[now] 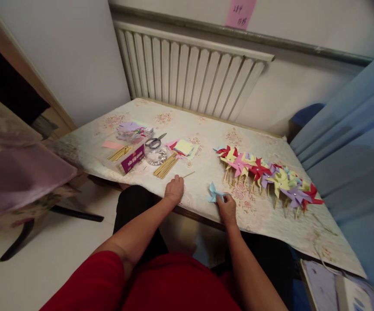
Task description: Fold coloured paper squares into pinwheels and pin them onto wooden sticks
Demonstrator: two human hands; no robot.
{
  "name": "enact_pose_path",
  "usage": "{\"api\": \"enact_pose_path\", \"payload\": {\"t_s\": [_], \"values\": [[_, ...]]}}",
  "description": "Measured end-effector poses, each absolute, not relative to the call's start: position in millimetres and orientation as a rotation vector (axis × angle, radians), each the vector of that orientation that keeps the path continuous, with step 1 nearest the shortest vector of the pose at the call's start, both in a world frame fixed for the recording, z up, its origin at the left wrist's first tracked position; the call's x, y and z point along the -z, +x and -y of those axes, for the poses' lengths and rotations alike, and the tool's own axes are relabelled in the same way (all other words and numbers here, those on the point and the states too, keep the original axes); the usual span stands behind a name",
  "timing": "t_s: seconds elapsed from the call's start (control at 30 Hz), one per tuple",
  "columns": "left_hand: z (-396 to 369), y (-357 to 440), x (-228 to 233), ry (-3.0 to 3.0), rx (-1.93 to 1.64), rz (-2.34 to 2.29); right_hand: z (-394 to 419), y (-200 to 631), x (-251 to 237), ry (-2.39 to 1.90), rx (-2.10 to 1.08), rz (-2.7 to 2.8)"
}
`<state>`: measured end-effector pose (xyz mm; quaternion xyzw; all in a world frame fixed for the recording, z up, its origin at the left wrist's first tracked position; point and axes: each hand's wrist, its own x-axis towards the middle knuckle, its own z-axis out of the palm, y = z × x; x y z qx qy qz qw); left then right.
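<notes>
Nearest the camera, two bare forearms reach out from red sleeves over the near edge of the counter (206,129), which is covered with a pale floral cloth. The right hand (227,209) pinches a light blue paper pinwheel head (213,193) between thumb and fingertips, holding it down on the cloth just inside the counter's near edge. The left hand (174,190) lies to the left of the blue pinwheel head, loosely curled with knuckles up, resting on the cloth and holding nothing that can be seen. A single thin wooden stick (189,174) lies just beyond the left hand, apart from it.

Farther from the blue pinwheel head, to its right, a long row of finished pinwheels (267,177) in red, pink, yellow and purple lies on sticks. To its left and farther back lie a bundle of sticks (165,166), a stack of coloured paper squares (184,147), scissors (156,141) and a small purple box (131,160). Behind the counter stands a white radiator (190,73), with a pink note (240,13) on the wall above it.
</notes>
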<state>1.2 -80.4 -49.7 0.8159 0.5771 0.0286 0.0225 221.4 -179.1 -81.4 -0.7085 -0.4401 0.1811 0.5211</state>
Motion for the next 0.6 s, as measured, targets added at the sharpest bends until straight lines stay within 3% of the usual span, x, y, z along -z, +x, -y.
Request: {"api": "enact_pose_path", "payload": {"t_s": [0.6], "values": [[85.9,-5.9,57.7,2.736,-0.107,-1.567,178.9,221.8,79.3,-1.692,-0.429,1.035]]}}
